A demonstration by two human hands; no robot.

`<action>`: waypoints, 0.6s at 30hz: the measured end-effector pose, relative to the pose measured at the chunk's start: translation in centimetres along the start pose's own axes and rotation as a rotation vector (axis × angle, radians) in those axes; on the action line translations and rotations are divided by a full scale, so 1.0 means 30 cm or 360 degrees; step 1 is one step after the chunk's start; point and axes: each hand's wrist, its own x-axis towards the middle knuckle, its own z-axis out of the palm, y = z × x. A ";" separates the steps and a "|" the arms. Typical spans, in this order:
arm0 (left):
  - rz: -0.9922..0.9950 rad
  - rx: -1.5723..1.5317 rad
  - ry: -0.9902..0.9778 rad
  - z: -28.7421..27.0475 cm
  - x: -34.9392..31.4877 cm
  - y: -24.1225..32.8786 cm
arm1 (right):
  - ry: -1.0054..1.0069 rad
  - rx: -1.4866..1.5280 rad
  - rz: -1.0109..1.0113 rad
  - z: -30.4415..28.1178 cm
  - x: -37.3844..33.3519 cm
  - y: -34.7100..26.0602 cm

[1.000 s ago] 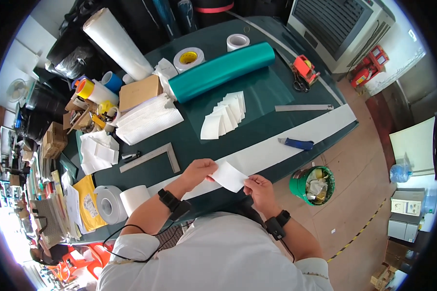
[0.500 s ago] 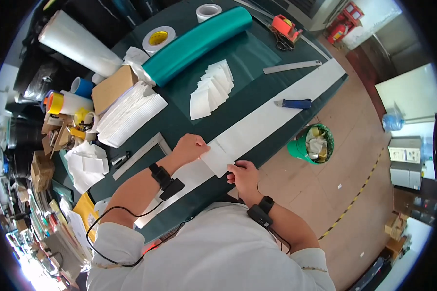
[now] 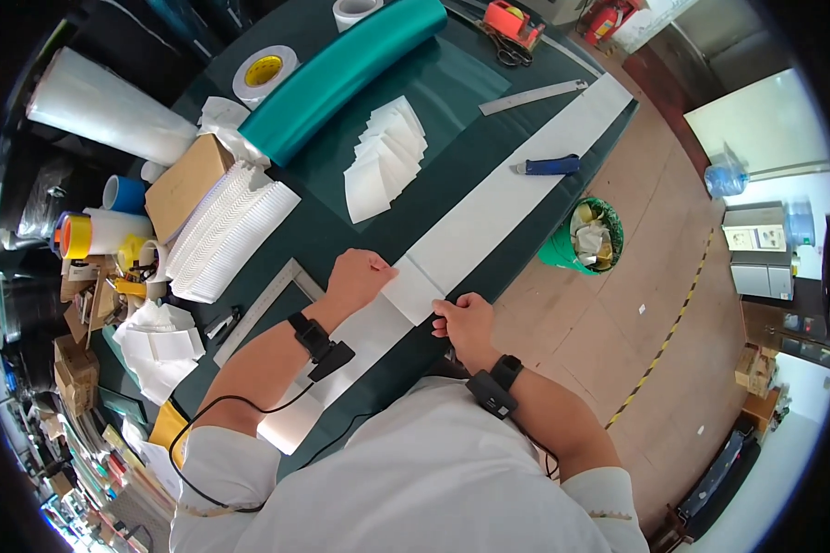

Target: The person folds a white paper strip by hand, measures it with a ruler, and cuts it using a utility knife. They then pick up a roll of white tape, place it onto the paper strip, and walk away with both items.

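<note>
A small white rectangular sheet (image 3: 414, 292) lies across a long white strip (image 3: 489, 210) that runs diagonally along the table's near edge. My left hand (image 3: 358, 279) pinches the sheet's left edge, thumb and finger pressed together. At the opposite edge, my right hand (image 3: 468, 324) grips the right corner with its fingers curled. A blue utility knife (image 3: 548, 166) rests farther up the strip. Beyond my hands, a fanned stack of similar white sheets (image 3: 385, 158) lies on the dark green table. The strip's near end curls beside my left forearm.
A green film roll (image 3: 341, 78) and tape rolls (image 3: 266, 74) occupy the far side. Steel rulers (image 3: 535, 97) and a carpenter's square (image 3: 266, 306) lie on the table. White wavy-edged material (image 3: 226, 232) sits left. A green bin (image 3: 563, 251) stands on the floor at right.
Tilted across the strip before, the small sheet now sits flatter and more squarely over it. Both hands keep their hold on it. The whole view has shifted slightly.
</note>
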 end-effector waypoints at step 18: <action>0.0048 -0.0045 0.0178 0.046 0.021 -0.031 | 0.0109 0.0012 -0.0027 0.023 0.012 0.013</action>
